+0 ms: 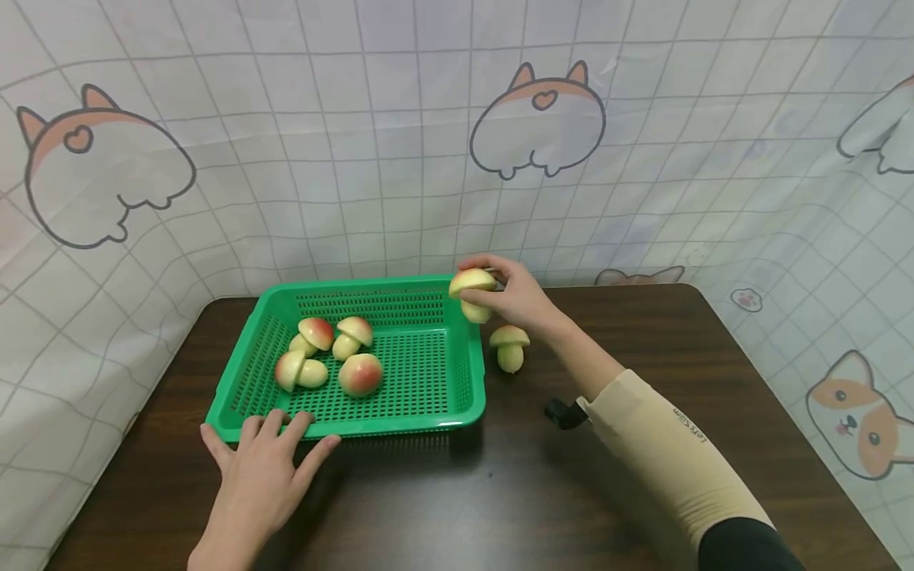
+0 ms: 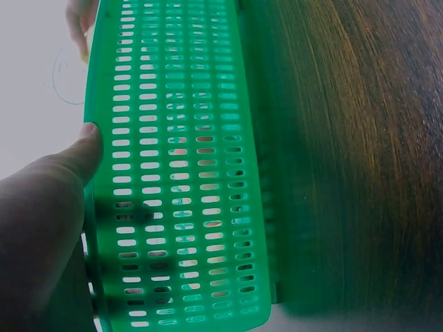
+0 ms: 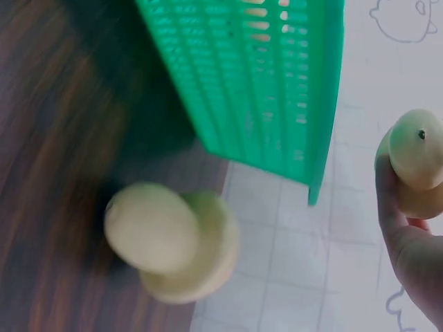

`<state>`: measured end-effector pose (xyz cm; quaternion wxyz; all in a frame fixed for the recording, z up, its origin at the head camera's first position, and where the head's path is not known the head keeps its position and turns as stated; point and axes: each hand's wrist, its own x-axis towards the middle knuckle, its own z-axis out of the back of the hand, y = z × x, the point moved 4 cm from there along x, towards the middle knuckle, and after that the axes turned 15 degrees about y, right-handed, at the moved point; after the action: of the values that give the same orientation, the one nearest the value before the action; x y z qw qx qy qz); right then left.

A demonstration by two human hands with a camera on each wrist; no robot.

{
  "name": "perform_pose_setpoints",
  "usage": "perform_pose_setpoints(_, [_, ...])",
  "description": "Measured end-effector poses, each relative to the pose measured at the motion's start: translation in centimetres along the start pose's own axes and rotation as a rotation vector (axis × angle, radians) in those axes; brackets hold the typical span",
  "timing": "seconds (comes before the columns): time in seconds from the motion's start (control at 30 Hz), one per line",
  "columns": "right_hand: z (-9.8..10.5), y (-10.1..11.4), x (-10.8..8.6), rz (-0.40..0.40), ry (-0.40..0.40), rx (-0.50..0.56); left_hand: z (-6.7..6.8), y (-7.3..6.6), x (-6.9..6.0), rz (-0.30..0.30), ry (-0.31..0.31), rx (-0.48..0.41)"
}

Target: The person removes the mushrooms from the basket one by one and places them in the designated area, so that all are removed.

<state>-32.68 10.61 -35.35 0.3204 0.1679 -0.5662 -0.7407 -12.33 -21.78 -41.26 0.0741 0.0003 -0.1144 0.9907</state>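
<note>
My right hand (image 1: 510, 297) holds a toy mushroom (image 1: 473, 280) just above the right rim of a green plastic basket (image 1: 467, 412). In the right wrist view, the held mushroom's rounded stem (image 3: 417, 149) faces the camera. My left hand (image 1: 260, 468) rests on the basket's near left rim, its fingers spread and reaching over the edge; its thumb (image 2: 82, 153) touches the rim in the left wrist view. Inside the basket's left half lie several red-and-cream mushrooms (image 1: 360, 375). Another mushroom (image 1: 510, 347) stands on the table right of the basket, below my right hand.
The dark wooden table (image 1: 428, 507) carries the basket. A small black object (image 1: 564, 413) shows beside my right sleeve, probably attached at the wrist. A white gridded cloth (image 1: 400, 159) with cartoon corgis hangs behind the table and along its sides.
</note>
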Motion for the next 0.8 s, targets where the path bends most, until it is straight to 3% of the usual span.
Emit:
perform_pose_setpoints(0.23, [1.5,-1.0,-1.9,-0.021,-0.022,0.013,0.0,-0.1,0.1,0.003,0.002,0.003])
perform_pose_setpoints(0.47, [2.7,-1.8,-3.4,-0.022,-0.048,-0.067,0.0,0.0,0.1,0.009,0.005,0.001])
perform_pose_setpoints(0.8, [4.0,-3.4,-5.7,-0.061,-0.082,-0.098,0.0,-0.1,0.1,0.004,0.0,0.008])
